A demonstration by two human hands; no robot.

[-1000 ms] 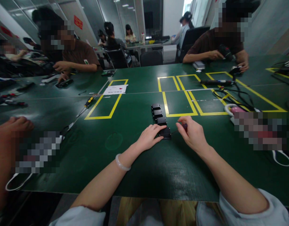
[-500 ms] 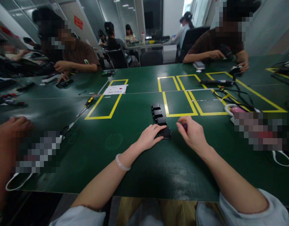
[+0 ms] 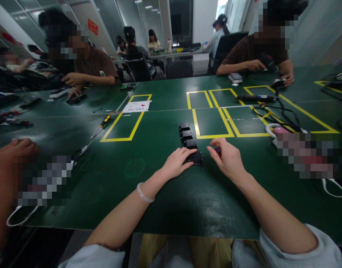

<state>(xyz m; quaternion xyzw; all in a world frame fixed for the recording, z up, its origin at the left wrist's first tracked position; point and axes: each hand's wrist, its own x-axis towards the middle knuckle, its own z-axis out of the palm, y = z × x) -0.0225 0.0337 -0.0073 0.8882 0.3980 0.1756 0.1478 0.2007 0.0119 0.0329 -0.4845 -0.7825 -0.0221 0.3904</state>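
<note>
Several small black boxes (image 3: pixel 188 142) lie in a row on the green table (image 3: pixel 171 193), running away from me. My left hand (image 3: pixel 176 162) rests flat on the table with its fingertips on the nearest black box (image 3: pixel 196 157). My right hand (image 3: pixel 226 157) hovers just right of that box, fingers curled around a small dark red-handled tool (image 3: pixel 218 150), of which only a bit shows. A white bangle sits on my left wrist.
Yellow tape rectangles (image 3: pixel 212 115) mark the table beyond the boxes. A screwdriver (image 3: pixel 102 124) lies to the left, cables and a pink-and-white object (image 3: pixel 277 130) to the right. Other people work at the far side and the left edge.
My right hand has shifted slightly left and up, closer to the nearest box. My left hand has stayed on the box.
</note>
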